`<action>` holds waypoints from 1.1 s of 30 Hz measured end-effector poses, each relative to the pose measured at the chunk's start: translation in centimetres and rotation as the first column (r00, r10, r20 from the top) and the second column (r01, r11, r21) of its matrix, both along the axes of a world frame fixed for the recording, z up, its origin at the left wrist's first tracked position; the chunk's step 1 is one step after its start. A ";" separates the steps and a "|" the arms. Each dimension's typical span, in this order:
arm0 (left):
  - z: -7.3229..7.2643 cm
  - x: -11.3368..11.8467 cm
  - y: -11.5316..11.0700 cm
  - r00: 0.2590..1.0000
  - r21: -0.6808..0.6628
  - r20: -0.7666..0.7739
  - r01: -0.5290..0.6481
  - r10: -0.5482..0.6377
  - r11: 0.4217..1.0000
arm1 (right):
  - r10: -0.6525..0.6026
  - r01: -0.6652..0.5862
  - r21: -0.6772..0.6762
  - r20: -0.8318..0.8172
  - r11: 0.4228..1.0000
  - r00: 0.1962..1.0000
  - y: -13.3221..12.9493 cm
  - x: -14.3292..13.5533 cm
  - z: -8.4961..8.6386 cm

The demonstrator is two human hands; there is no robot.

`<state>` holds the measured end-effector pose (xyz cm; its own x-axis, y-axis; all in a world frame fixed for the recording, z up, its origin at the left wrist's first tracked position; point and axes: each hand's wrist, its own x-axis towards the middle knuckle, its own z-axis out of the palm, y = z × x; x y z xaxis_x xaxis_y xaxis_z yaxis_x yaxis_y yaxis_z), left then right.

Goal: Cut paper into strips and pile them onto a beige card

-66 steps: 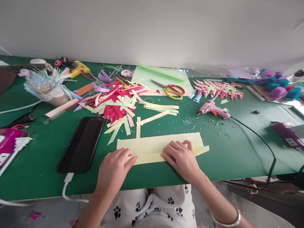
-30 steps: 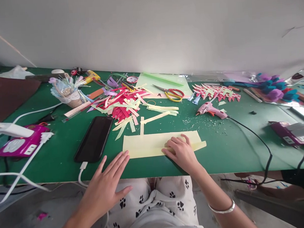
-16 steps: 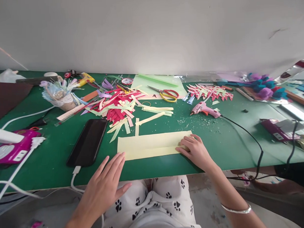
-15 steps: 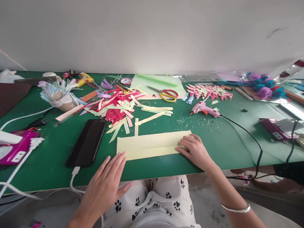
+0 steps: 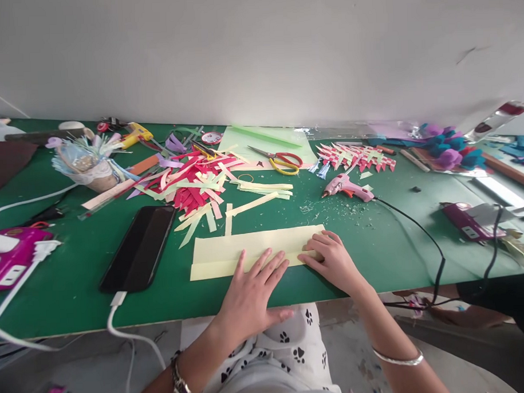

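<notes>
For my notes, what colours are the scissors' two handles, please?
One red, one yellow; the scissors show best in the head view.

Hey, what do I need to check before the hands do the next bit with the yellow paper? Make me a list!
1. Left hand on the paper: ok, fingers spread over its near edge.
2. Right hand on the paper: ok, at its right end.
3. Fold pressed flat: cannot tell under the hands; the left end looks flat.
4. Far edge free of loose strips: not ok, one strip reaches it.
5. Scissors away from the hands: ok, farther back.
6. Pink glue gun cold: cannot tell, so better not touch it.
</notes>
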<state>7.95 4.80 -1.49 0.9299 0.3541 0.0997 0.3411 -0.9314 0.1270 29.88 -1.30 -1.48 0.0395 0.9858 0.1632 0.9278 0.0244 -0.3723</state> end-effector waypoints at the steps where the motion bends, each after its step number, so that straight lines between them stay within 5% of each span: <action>1: 0.1 -0.1 0.0 1.000 -0.010 -0.003 0.000 0.000 1.000 | 0.009 -0.009 0.001 -0.018 1.000 1.000 -0.1 0.2 0.1; 11: 0.2 0.0 -0.2 0.999 -0.030 -0.028 -0.047 0.046 0.998 | -0.056 0.055 0.007 0.027 0.998 0.998 -0.9 2.1 -0.6; 27: 0.7 -6.0 0.9 0.992 0.062 -0.048 -0.113 0.116 0.992 | -0.101 0.101 0.003 0.135 0.995 0.986 -1.0 1.5 -0.6; 33: 0.5 -7.2 0.5 0.984 0.079 -0.036 -0.169 0.173 0.982 | -0.196 0.172 0.101 0.333 0.980 0.922 -1.3 -0.5 0.5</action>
